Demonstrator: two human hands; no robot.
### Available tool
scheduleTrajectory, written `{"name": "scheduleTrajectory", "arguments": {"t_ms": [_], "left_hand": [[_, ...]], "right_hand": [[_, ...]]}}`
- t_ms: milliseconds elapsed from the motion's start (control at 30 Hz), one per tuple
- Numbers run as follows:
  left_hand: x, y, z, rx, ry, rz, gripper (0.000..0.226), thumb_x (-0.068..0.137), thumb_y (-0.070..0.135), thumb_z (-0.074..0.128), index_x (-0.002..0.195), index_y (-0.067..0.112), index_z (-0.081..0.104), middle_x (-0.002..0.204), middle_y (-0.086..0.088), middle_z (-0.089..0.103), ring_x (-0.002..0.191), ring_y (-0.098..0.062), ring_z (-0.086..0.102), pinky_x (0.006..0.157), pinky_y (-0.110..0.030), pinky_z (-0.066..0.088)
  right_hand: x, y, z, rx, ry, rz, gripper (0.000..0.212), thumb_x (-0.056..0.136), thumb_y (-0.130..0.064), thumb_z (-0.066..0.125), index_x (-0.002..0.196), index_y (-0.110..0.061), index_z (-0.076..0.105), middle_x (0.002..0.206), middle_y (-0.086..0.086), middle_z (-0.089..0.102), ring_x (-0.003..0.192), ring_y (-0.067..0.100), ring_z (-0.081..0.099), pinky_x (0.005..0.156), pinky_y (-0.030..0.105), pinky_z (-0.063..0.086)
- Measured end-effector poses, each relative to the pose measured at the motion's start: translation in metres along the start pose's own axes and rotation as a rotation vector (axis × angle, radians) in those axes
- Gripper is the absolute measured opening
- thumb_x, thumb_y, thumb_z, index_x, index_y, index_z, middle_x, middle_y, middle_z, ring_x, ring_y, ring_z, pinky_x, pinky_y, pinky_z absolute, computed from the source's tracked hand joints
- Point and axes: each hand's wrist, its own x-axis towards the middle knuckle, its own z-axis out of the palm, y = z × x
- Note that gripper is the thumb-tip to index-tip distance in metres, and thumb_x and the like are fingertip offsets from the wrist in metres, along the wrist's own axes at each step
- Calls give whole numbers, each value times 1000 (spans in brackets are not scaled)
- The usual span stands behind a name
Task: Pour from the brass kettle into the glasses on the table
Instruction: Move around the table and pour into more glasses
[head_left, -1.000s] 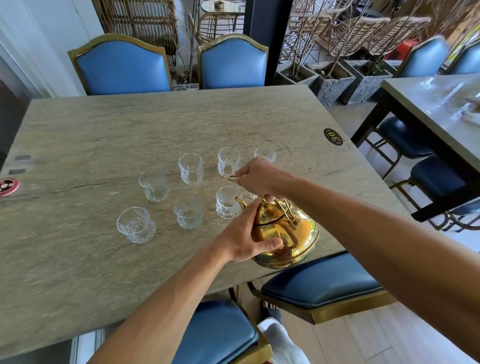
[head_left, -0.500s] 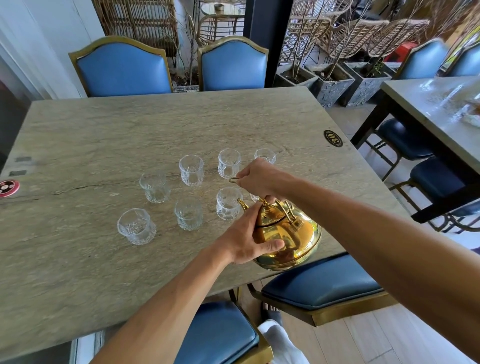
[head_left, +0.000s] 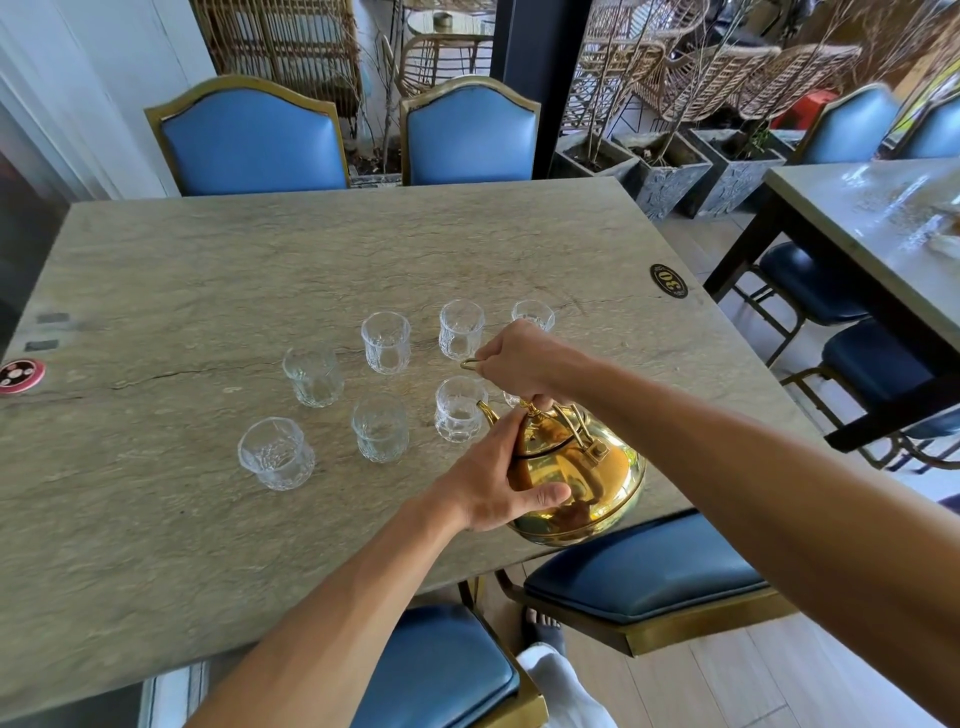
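The brass kettle (head_left: 587, 478) hangs tilted over the table's near right edge, its spout beside the nearest right glass (head_left: 457, 409). My right hand (head_left: 519, 364) grips the kettle's wire handle from above. My left hand (head_left: 498, 480) holds the kettle's side and lid, thumb across the body. Several clear cut glasses stand in two rows on the stone table (head_left: 208, 270), among them one at the near left (head_left: 275, 453) and one in the far row (head_left: 385, 342). One glass is mostly hidden behind my right hand.
Blue padded chairs stand at the far side (head_left: 249, 140) and under the near edge (head_left: 639, 571). A round number badge (head_left: 668, 280) is set near the right edge, a red disc (head_left: 21, 375) at the left edge. A second table (head_left: 872, 218) stands to the right.
The kettle and both hands have barely shifted; the grip on handle and body is the same. The view has moved slightly.
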Motion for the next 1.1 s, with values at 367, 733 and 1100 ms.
{"name": "scheduleTrajectory", "arguments": {"t_ms": [367, 733, 1100], "left_hand": [[0, 3, -1, -1, 3, 8, 115, 79, 58, 77, 167, 24, 11, 161, 0, 39, 138, -9, 39, 117, -31, 29], [-1, 2, -2, 29, 19, 21, 110, 89, 45, 82, 168, 24, 8, 169, -3, 32, 139, -3, 30, 116, -24, 23], [0, 3, -2, 32, 13, 21, 109, 88, 48, 82, 167, 24, 11, 158, 5, 38, 139, -8, 37, 114, -25, 24]], "right_hand": [[1, 2, 0, 26, 17, 10, 35, 100, -4, 41, 125, 6, 64, 84, 20, 60, 58, 28, 58, 35, 19, 43], [-2, 3, -2, 73, 39, 11, 34, 98, -9, 47, 125, -1, 67, 79, 17, 61, 57, 26, 58, 36, 19, 44], [-6, 2, -4, 76, 36, 1, 36, 98, -6, 45, 126, 2, 65, 77, 18, 59, 46, 22, 52, 32, 15, 38]]}}
